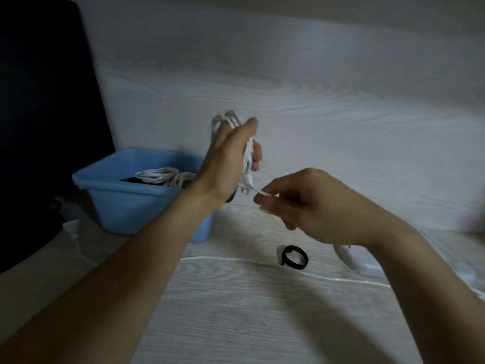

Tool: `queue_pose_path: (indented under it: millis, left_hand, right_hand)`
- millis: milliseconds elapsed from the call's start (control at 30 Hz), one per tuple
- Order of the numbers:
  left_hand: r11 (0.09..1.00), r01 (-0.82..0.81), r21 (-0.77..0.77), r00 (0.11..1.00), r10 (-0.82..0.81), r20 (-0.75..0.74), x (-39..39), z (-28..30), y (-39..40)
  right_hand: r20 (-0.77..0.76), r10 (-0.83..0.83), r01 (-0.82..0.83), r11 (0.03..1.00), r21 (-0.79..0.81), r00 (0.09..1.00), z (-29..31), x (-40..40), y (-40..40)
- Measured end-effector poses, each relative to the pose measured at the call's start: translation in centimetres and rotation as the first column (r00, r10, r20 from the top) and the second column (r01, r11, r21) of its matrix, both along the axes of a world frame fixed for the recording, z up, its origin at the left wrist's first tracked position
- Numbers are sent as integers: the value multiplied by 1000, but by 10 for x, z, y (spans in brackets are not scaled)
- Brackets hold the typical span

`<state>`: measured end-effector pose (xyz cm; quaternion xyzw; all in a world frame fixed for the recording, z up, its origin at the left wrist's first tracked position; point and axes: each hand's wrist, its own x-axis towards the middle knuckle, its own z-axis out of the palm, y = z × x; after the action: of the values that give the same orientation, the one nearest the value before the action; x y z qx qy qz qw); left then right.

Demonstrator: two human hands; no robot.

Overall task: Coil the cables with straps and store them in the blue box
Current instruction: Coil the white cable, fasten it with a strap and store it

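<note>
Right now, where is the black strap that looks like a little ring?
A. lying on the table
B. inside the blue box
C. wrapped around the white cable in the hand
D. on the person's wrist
A: the curled black strap lies loose on the table, apart from the blue box and below the right hand.

Dim, bluish cast; soft motion blur, wide-angle bending at edges.

white object (pixel 359 261) half behind right wrist, blurred
</note>
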<state>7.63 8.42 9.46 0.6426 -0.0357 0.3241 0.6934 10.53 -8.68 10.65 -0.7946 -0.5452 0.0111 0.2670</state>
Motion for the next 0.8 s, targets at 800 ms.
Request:
queue_pose_path:
  millis: [800]
  left_hand:
    - [906, 422, 31, 849, -383, -365, -16, -4, 1]
  right_hand:
    - [-132, -129, 170, 911, 376, 983, 11, 30, -23]
